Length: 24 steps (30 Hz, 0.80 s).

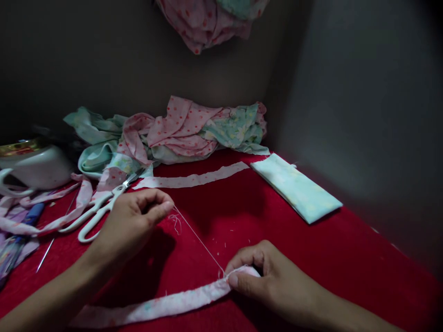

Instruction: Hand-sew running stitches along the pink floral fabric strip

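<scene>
Between the fingertips of my left hand [134,219] a thin white thread [197,237] is pinched, with a small loose tangle of it dangling below. The thread runs taut down to a narrow pale fabric strip [180,302] printed with faint pink and green. My right hand [273,276] pinches this strip near one end, thumb on top, right where the thread meets it. From there the strip trails left across the red cloth [214,212] toward the lower edge of the view. Whether a needle is in my left fingers I cannot tell.
White-handled scissors [104,207] lie beyond my left hand. A flat fabric strip [197,179] and a folded pale green cloth [297,186] lie farther back. Crumpled pink and green fabric [194,129] lines the wall. At left are a white mug [44,166] and a thin metal rod [44,256].
</scene>
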Each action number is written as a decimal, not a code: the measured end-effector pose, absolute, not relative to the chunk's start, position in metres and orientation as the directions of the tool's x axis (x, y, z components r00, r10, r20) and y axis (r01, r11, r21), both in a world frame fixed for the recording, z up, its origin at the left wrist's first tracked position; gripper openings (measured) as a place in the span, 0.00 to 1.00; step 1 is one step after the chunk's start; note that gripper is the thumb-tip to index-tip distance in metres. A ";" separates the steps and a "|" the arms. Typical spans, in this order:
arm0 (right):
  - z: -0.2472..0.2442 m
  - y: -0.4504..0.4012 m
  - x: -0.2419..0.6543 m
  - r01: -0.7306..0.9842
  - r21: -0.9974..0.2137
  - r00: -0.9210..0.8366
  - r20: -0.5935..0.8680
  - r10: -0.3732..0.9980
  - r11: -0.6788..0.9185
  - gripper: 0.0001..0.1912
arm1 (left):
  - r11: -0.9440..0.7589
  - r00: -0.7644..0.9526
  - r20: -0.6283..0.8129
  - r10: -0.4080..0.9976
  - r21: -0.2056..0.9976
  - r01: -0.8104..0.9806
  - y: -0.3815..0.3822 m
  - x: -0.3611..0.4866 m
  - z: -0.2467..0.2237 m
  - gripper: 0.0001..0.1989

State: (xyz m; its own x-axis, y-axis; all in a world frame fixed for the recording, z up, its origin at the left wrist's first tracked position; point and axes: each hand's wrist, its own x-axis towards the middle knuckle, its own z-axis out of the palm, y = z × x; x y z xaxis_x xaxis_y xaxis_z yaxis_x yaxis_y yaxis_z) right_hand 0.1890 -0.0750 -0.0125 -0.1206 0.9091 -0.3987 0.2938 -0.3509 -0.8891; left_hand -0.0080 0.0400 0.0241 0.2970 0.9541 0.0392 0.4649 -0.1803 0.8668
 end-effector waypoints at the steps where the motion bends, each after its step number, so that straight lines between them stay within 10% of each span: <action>1: -0.012 -0.075 0.189 0.295 -0.888 -0.117 -0.401 0.909 -0.354 0.10 | -0.180 0.233 0.073 0.970 0.860 0.477 0.042 -0.010 0.027 0.08; 16: -0.015 -0.077 0.189 0.317 -0.886 -0.116 -0.390 0.913 -0.339 0.09 | -0.109 -0.061 0.167 0.984 0.837 0.536 0.036 -0.012 0.036 0.05; 24: -0.014 -0.079 0.196 0.356 -0.886 -0.069 -0.340 0.938 -0.296 0.07 | -0.213 0.770 0.039 0.637 0.969 0.128 -0.035 0.016 -0.033 0.13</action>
